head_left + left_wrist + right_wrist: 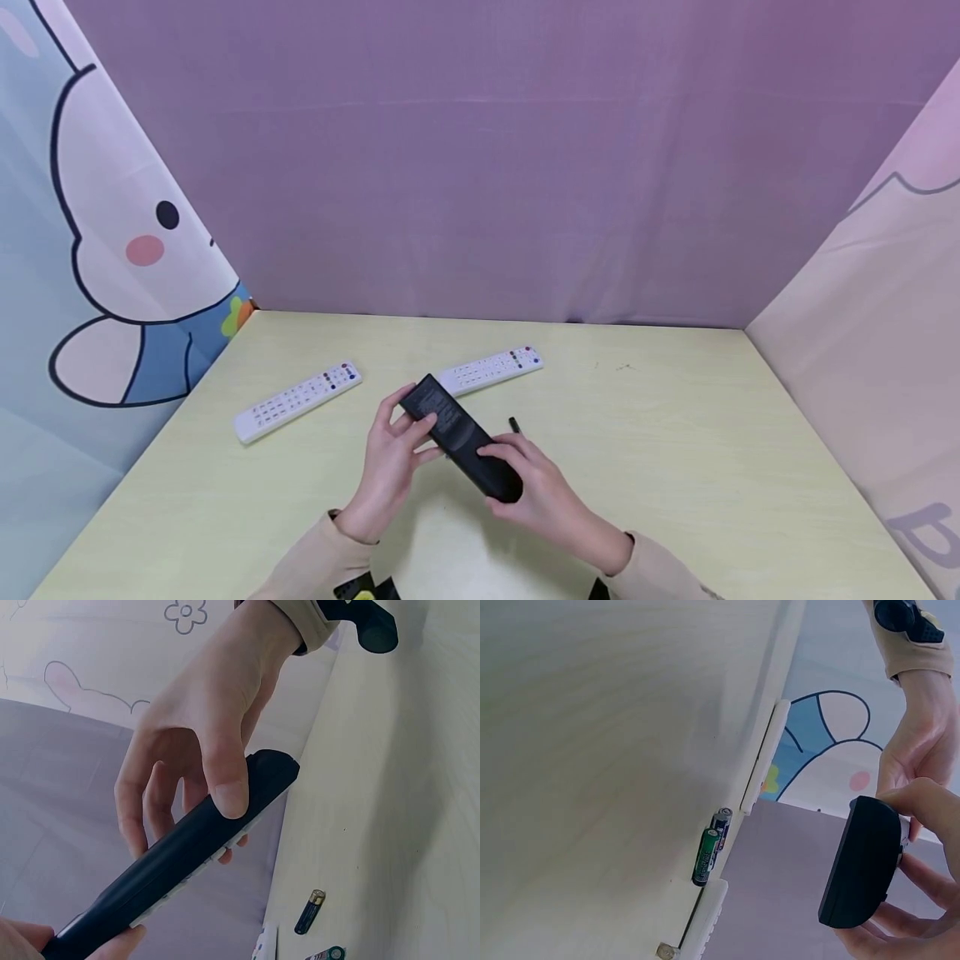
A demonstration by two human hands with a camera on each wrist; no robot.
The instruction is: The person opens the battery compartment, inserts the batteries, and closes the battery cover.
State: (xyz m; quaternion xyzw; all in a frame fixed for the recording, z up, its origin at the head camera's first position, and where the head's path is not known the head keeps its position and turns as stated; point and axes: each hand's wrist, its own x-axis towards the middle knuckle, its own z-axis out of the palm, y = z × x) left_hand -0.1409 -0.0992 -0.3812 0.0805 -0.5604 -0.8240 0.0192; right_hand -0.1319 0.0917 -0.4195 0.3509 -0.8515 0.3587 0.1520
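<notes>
Both hands hold a black remote control [480, 462], tilted above the table with its dark back facing up in the head view. The left hand [390, 471] grips the far end, its thumb lying on the back. At the near end, the right hand [542, 492] holds the remote between thumb and fingers. Pale buttons line the underside of the remote [180, 847] in the left wrist view. A battery [310, 912] lies on the table below, with part of a second battery [328, 953] at the frame's edge. The right wrist view shows a green battery [705, 859] beside another battery [721, 823].
A white remote [297, 402] lies at the left of the table [675, 433]. Another white remote [491, 371] lies behind the hands, partly hidden by the black one. A purple cloth [480, 183] hangs along the back edge, with printed cloths at both sides.
</notes>
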